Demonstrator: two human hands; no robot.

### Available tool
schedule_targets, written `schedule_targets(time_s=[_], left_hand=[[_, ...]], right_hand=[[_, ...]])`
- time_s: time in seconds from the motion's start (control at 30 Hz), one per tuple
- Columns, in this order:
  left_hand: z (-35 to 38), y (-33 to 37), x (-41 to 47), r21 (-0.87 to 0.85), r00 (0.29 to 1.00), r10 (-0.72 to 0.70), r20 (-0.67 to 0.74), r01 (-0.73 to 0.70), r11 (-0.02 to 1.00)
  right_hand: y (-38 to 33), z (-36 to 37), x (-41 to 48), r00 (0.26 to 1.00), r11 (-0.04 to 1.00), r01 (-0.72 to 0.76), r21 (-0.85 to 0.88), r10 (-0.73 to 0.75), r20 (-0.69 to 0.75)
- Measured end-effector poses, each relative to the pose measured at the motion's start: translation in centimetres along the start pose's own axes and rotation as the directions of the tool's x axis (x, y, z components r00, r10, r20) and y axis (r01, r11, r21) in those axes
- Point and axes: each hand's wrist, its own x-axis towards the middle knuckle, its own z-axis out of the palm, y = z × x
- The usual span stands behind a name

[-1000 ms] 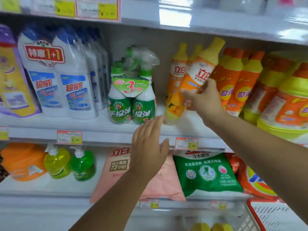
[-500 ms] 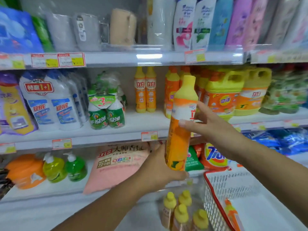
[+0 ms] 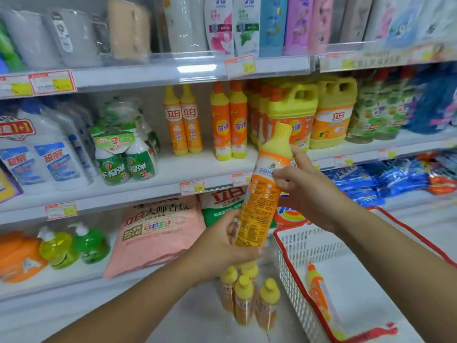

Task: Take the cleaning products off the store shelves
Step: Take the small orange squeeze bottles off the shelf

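Observation:
An orange dish-soap bottle (image 3: 262, 194) with a yellow cap is held upright, slightly tilted, in front of the shelves. My left hand (image 3: 222, 246) grips its base and my right hand (image 3: 304, 191) holds its upper body below the cap. More orange and yellow bottles (image 3: 183, 120) stand on the middle shelf (image 3: 173, 169) behind it. Beside them sit two large yellow jugs (image 3: 291, 115).
A white basket with red rim (image 3: 296, 248) sits at the lower right with one orange bottle (image 3: 317, 293) lying inside. Several small yellow-capped bottles (image 3: 247, 298) stand on the floor. Green spray bottles (image 3: 126, 154), white toilet cleaners (image 3: 49, 154) and a pink bag (image 3: 153, 229) fill the left shelves.
The bottle came off the middle shelf and toward me. My left hand joined at its base, and the bottle has turned so its back label faces me. The view has pulled back.

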Motion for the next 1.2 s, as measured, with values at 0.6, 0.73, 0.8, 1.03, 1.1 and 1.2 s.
schedule_targets(time_s=[0.6, 0.73, 0.8, 1.03, 1.1, 1.2], left_hand=[[0.4, -1.3, 0.8, 0.045, 0.997, -0.047, -0.066, 0.050, 0.998], [1.0, -1.4, 1.0, 0.198, 0.997, -0.072, -0.028, 0.076, 0.977], [0.9, -1.6, 1.1, 0.139, 0.992, -0.122, 0.044, 0.115, 0.984], [0.2, -0.8, 0.9, -0.035, 0.993, -0.098, 0.067, 0.100, 0.994], [-0.1, -0.8, 0.9, -0.065, 0.996, -0.083, 0.028, 0.085, 0.994], [-0.9, -2.8, 0.3, -0.049, 0.993, -0.098, -0.062, 0.095, 0.994]], right_hand=[[1.3, -0.8, -0.6, 1.000, 0.989, 0.000, -0.149, 0.002, 0.012], [1.3, -0.3, -0.8, 1.000, 0.964, 0.025, -0.266, -0.024, 0.006], [1.6, -0.5, -0.8, 1.000, 0.966, -0.006, -0.259, 0.009, 0.012], [3.3, 0.0, -1.3, 0.991, 0.965, -0.103, -0.242, 0.120, 0.058], [4.3, 0.8, -1.2, 0.989, 0.965, -0.108, -0.240, 0.128, 0.073], [5.7, 1.9, -0.9, 0.983, 0.936, -0.082, -0.342, 0.133, 0.129]])
